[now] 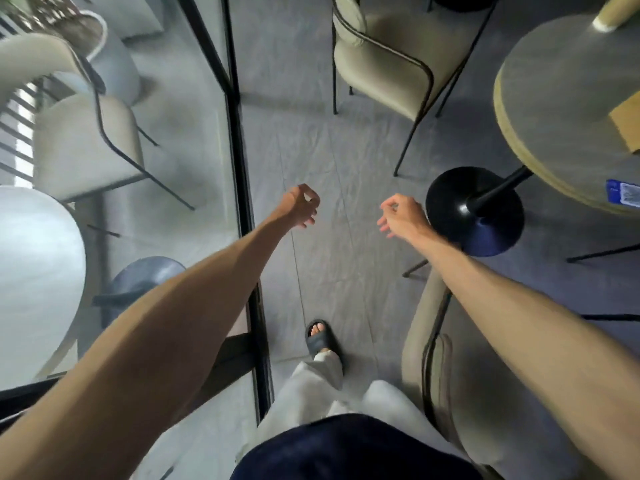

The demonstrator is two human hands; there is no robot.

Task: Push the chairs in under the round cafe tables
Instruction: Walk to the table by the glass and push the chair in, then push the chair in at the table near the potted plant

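A round grey cafe table [561, 98] with a pale rim stands at the right on a black pedestal base [474, 209]. A beige padded chair [384, 53] with thin black legs stands at the top, left of the table. A second beige chair [433, 368] is close by my right side, partly under my right arm. My left hand [299, 206] and my right hand [401, 216] hang over bare floor, fingers loosely curled and apart, holding nothing and touching no chair.
A glass wall with a black frame [242, 161] runs down the left; behind it are another beige chair [86, 140] and a white round table [38, 258]. A blue card [623, 194] and a wooden block [628, 123] lie on the grey table. My sandalled foot [322, 341] steps forward.
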